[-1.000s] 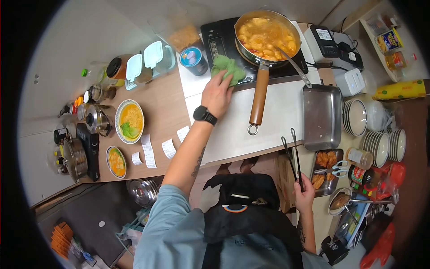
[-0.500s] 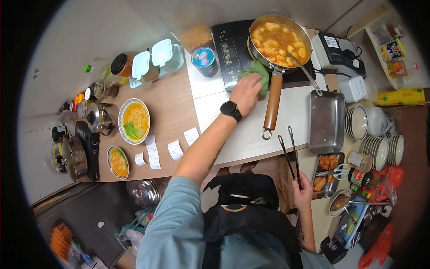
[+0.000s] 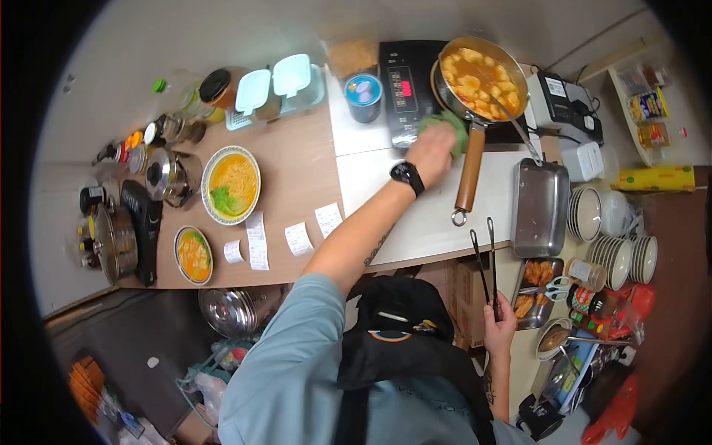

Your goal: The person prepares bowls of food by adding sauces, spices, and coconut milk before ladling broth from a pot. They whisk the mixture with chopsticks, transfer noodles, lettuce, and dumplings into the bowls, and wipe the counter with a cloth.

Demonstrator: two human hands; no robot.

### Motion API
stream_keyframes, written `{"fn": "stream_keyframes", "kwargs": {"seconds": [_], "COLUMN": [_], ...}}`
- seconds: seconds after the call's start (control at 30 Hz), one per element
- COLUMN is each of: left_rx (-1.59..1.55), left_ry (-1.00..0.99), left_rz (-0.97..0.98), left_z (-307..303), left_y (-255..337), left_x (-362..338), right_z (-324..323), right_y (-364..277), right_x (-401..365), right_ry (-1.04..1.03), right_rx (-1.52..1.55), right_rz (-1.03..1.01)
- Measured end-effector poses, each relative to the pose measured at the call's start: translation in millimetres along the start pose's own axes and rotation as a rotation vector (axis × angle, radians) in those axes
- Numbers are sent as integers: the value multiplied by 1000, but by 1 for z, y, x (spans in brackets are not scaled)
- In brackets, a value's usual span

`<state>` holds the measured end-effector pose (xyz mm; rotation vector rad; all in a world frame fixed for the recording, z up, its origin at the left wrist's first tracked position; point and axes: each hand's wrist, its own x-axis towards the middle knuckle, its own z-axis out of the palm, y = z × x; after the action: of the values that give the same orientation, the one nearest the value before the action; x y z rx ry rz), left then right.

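Observation:
My left hand (image 3: 434, 153), slightly blurred, is closed on a green cloth (image 3: 454, 133) at the front of the black induction cooker (image 3: 404, 58). Red digits glow on the cooker's panel. Just right of that hand runs the wooden handle (image 3: 469, 174) of a saucepan (image 3: 449, 58), which holds chunky pieces in orange-brown broth. A metal utensil (image 3: 525, 141) leans out over the pan's rim. Lower down, my right hand (image 3: 501, 326) grips black tongs (image 3: 489, 271) near their lower end, with the two long arms pointing up and apart, nothing between them.
Two bowls, one of noodle soup (image 3: 231, 185) and a smaller one (image 3: 193, 256), stand left beside paper receipts (image 3: 256, 241). A blue tub (image 3: 363, 98) is left of the cooker. Rightward are a metal tray (image 3: 540, 200), fried pieces in a tray (image 3: 538, 293), scissors (image 3: 558, 288) and stacked bowls (image 3: 610, 256).
Red digits now show on the cooker's panel, which was unlit before. The view has shifted, moving the counter items somewhat. My left hand remains on the cloth, and my right still holds the tongs.

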<state>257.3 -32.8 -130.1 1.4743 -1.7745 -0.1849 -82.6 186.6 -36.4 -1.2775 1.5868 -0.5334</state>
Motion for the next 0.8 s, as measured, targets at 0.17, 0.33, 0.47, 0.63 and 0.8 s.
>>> {"fn": "stream_keyframes", "kwargs": {"seconds": [0.17, 0.33, 0.47, 0.63, 0.8], "left_rx": [-88, 73, 58, -793, -1070], "left_ry": [-278, -290, -161, 655, 1313], "left_rz": [208, -88, -48, -1008, -1181], "left_z": [0, -60, -105, -162, -246], "left_y": [10, -22, 9, 7, -29], "left_x": [-91, -125, -132, -226, -278], "right_z": [10, 15, 20, 37, 66], "right_y": [13, 3, -2, -12, -28], "right_x": [-3, -10, -21, -21, -17], "right_ry": [8, 14, 38, -2, -80], "right_rx": [-13, -67, -56, 21, 16], "right_rz": [-25, -36, -33, -24, -154]}}
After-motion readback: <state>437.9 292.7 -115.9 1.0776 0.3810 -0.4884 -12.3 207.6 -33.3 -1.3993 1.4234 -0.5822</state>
